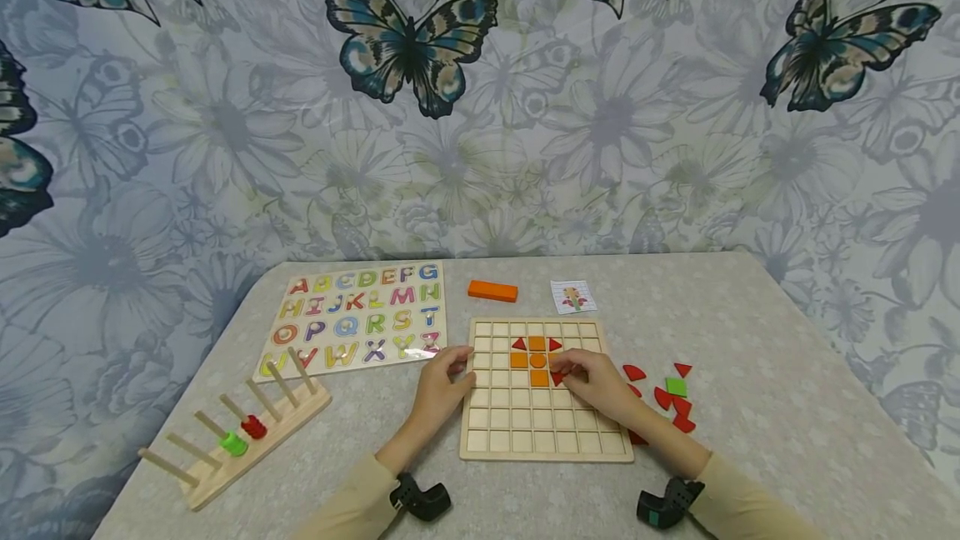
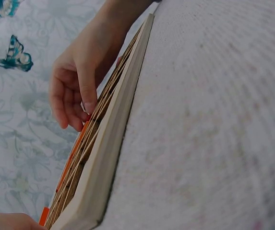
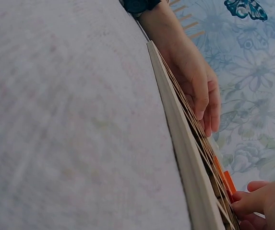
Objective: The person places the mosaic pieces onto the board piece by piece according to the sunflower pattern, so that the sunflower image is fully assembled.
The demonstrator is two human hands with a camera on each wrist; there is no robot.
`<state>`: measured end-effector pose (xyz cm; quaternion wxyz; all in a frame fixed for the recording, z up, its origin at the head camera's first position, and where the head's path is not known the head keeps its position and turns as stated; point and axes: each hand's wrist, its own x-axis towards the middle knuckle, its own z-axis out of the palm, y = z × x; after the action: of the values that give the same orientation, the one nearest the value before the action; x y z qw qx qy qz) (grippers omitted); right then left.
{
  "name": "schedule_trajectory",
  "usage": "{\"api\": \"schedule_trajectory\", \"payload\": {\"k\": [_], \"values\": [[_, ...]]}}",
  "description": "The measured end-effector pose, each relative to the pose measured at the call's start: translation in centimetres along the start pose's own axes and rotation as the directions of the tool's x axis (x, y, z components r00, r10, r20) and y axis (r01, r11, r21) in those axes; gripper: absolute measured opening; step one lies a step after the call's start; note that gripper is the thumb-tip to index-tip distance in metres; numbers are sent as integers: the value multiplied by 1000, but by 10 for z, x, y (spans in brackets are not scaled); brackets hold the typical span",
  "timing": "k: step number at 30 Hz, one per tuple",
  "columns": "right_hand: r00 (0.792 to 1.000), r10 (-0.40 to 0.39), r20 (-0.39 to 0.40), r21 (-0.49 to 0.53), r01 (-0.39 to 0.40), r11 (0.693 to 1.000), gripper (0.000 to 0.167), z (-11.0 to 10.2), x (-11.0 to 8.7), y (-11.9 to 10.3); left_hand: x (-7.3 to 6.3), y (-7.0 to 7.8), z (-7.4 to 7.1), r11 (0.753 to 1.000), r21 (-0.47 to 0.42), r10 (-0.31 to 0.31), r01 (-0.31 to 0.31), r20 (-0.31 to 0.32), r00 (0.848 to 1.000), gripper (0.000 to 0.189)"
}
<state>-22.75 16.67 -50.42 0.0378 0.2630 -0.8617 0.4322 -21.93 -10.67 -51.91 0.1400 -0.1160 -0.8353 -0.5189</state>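
The wooden grid board [image 1: 547, 444] lies at the middle of the table, holding orange squares [image 1: 536, 343], an orange circle [image 1: 537, 361] and red triangles [image 1: 518, 344]. My right hand [image 1: 596, 380] bends over its right half. Thumb and fingertips pinch a small red piece [image 1: 557, 377] beside the lowest orange square; the fingers partly cover it. In the left wrist view, red shows right at the thumb tip of that hand [image 2: 79, 79]. Along the board's left edge rests my left hand [image 1: 442, 382], its thumb and fingers loosely bent and touching the rim.
Loose red pieces [image 1: 663, 397] and a green square [image 1: 676, 387] lie right of the board. Behind it are an orange block [image 1: 492, 291] and a pattern card [image 1: 573, 297]. An alphabet board [image 1: 360, 282] and a peg stand [image 1: 262, 448] with green and red beads occupy the left.
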Motion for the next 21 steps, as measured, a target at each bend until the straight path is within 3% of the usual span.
{"api": "schedule_trajectory", "payload": {"k": [10, 15, 21], "values": [[1000, -8, -30, 16, 8, 1000, 25, -5, -2, -1, 0, 4, 0, 999, 8, -31, 31, 12, 999, 36], [998, 23, -55, 44, -20, 999, 22, -17, -6, 1, 0, 5, 0, 1000, 4, -26, 26, 14, 1000, 35], [992, -6, -125, 15, 8, 1000, 22, -36, -23, 15, 1, 3, -1, 1000, 0, -16, 16, 7, 1000, 35]]}}
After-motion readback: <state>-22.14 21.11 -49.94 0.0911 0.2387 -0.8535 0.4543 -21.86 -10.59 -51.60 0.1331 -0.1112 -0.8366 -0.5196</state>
